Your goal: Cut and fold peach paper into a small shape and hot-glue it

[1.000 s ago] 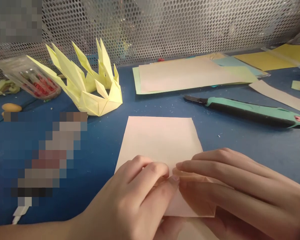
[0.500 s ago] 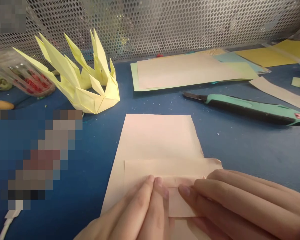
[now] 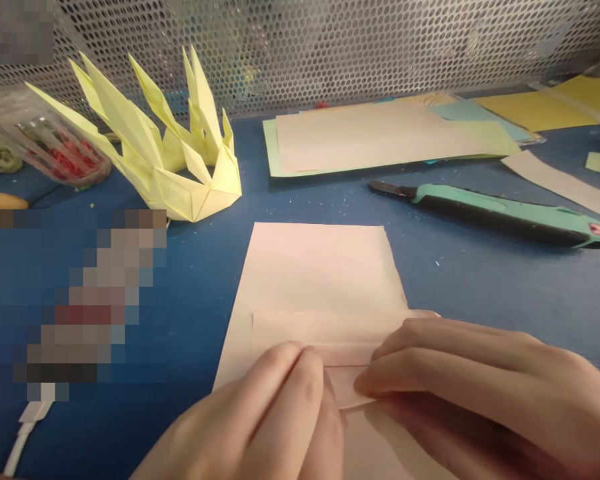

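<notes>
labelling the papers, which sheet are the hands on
The pale pink paper sheet in front, with a folded strip across it; left hand and right hand press it. The stacked sheets by the mesh wall lie untouched.

The scene is lit warmly from above. The pale pink paper [image 3: 320, 267] is rendered bright, while the blue tabletop [image 3: 505, 287] is left dim. Soft shadows are cast beneath the left hand [image 3: 260, 427] and the right hand [image 3: 480, 393], both slightly blurred at close range. Glints are caught on the perforated metal screen [image 3: 355, 47]. A pixelated patch [image 3: 90, 307] is seen at left.
</notes>
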A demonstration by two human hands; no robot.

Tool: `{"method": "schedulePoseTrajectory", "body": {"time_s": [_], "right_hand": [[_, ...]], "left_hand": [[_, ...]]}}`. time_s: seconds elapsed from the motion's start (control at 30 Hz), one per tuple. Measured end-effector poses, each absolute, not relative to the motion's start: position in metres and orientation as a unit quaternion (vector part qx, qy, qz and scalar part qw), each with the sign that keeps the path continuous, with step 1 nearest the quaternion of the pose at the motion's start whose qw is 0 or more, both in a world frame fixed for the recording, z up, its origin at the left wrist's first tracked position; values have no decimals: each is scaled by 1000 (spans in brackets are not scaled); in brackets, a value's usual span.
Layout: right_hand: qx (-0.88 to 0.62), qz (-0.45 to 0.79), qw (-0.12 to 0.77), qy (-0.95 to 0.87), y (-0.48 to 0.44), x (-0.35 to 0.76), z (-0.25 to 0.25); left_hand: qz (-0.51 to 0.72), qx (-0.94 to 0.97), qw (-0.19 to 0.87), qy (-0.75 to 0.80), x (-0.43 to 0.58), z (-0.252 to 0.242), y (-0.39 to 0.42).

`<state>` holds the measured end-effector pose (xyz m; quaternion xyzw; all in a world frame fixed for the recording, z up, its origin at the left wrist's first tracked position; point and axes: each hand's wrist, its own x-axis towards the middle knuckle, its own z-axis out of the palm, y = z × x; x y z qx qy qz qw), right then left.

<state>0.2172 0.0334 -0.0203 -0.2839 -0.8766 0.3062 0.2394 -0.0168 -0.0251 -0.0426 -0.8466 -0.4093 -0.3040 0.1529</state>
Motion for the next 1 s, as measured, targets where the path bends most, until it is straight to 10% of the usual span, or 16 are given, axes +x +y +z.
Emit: {"method": "schedulePoseTrajectory", "body": {"time_s": [1.0], "right_hand": [[-387, 188, 210, -878, 23, 203, -14]], "left_hand": [[-177, -916, -77, -351, -27, -11, 4]]}}
